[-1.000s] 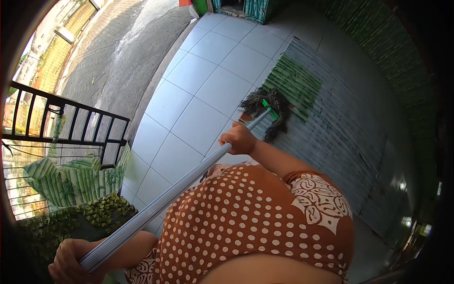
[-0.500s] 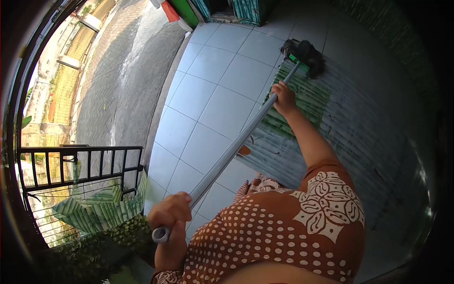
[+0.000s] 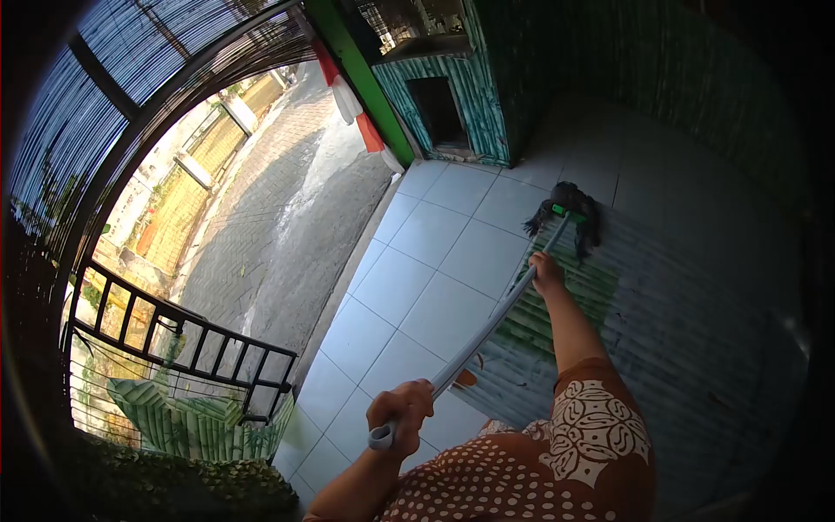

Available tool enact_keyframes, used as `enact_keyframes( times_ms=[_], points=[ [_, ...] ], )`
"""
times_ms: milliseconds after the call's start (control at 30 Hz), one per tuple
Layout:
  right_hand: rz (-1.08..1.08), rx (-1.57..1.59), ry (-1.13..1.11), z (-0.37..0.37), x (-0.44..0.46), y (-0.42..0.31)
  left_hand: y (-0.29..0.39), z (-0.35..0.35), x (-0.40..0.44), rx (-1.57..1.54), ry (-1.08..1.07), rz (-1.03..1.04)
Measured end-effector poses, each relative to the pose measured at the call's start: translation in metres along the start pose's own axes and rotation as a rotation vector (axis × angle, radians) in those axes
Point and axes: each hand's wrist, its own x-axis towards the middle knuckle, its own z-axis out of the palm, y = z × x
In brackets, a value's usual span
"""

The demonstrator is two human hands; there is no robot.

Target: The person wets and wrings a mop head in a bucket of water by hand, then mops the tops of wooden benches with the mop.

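A mop with a grey pole (image 3: 487, 335) runs slantwise from the lower middle of the view up to the right. Near the pole's hollow end, my left hand (image 3: 404, 416) is closed around it. Farther down the pole, my right hand (image 3: 548, 273) grips it with the arm stretched forward. The dark stringy mop head (image 3: 590, 216), fixed by a green connector (image 3: 564, 211), lies at the far edge of a bamboo-patterned mat (image 3: 557, 322). Its strands spread onto the floor around it.
Pale floor tiles (image 3: 409, 287) border the mat on the left. A black metal gate (image 3: 187, 335) and a paved lane (image 3: 287, 200) lie beyond. At the back stand a green post (image 3: 370, 87) and a bamboo-patterned counter (image 3: 478, 104). A small brown piece (image 3: 465, 379) rests on the mat.
The view has tilted upward, so the lane, counter and mop appear lower. Both hands keep their hold on the pole; the mop head stays near the mat's far edge.
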Motion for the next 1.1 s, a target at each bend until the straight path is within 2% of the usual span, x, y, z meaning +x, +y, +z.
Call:
enact_keyframes(
  times_ms=[67, 167, 233, 267, 300, 333, 367, 400, 467, 533, 600, 633, 800, 867, 900, 967, 1000, 1033, 1100],
  points=[
    [0.014, -0.067, -0.037, -0.010, -0.025, -0.004, 0.016, 0.003, -0.022, 0.051, -0.027, -0.025],
    [-0.079, -0.050, 0.085, -0.011, -0.085, -0.044, 0.075, -0.007, -0.065, 0.080, 0.010, -0.072],
    [-0.159, 0.012, 0.082, -0.027, -0.148, -0.088, 0.129, -0.016, -0.101, 0.035, 0.238, -0.047],
    [-0.207, 0.037, 0.010, -0.041, -0.187, -0.113, 0.167, -0.027, -0.117, -0.005, 0.216, -0.067],
    [-0.256, 0.067, -0.062, -0.055, -0.223, -0.138, 0.203, -0.036, -0.138, -0.058, 0.292, -0.038],
    [-0.366, 0.121, -0.035, -0.061, -0.262, -0.157, 0.241, -0.048, -0.161, -0.149, 0.377, -0.004],
    [-0.471, 0.161, -0.091, -0.073, -0.300, -0.176, 0.283, -0.056, -0.177, -0.250, 0.388, 0.023],
    [-0.584, 0.237, -0.195, -0.089, -0.338, -0.194, 0.324, -0.062, -0.199, -0.124, 0.624, 0.151],
    [-0.880, 0.472, -0.413, -0.105, -0.402, -0.216, 0.412, -0.078, -0.239, -0.005, 0.693, 0.323],
    [-1.185, 0.629, -0.647, -0.107, -0.455, -0.229, 0.473, -0.066, -0.271, 0.159, 0.752, 0.491],
    [-1.260, 0.689, -0.833, -0.103, -0.481, -0.221, 0.500, -0.041, -0.282, 0.350, 0.780, 0.587],
    [-1.269, 0.658, -0.902, -0.107, -0.486, -0.216, 0.499, -0.037, -0.280, 0.266, 0.632, 0.546],
    [-1.179, 0.539, -0.511, -0.127, -0.415, -0.115, 0.426, -0.023, -0.263, -0.165, -0.062, 0.253],
    [-1.040, 0.440, -0.364, -0.130, -0.368, -0.053, 0.347, 0.078, -0.221, -0.058, 0.643, 0.335],
    [-0.983, 0.364, -0.266, -0.126, -0.343, -0.017, 0.307, 0.099, -0.206, -0.029, 0.635, 0.312],
    [-0.723, 0.066, -0.207, -0.133, -0.297, 0.051, 0.233, 0.139, -0.185, -0.116, 0.696, 0.254],
    [-0.508, -0.056, -0.317, -0.143, -0.275, 0.083, 0.195, 0.165, -0.178, -0.226, 0.727, 0.193],
    [-0.284, -0.117, -0.365, -0.162, -0.261, 0.103, 0.157, 0.191, -0.172, -0.194, 0.658, 0.125],
    [0.000, -0.140, -0.301, -0.171, -0.239, 0.156, 0.097, 0.241, -0.173, -0.120, 0.488, 0.012]
  ],
)
